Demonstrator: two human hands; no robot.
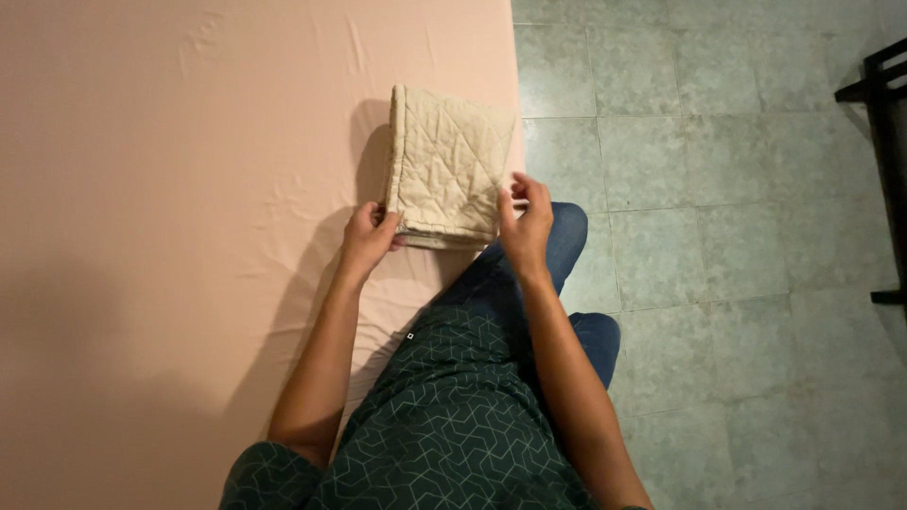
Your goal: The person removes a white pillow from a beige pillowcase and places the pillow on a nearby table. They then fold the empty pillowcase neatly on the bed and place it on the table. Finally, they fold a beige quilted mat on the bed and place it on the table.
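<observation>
Bedsheet (142, 236), pale pink and lightly creased, spreads out to the left of the left hand (368, 236), whose fingers are pinched on the near left corner of a folded quilted cloth (446, 165). The right hand (525, 222) grips its near right edge, fingers curled. The cream cloth looks soft, light and floppy, best held by its corners. Beyond lies grey tiled floor (718, 189).
</observation>
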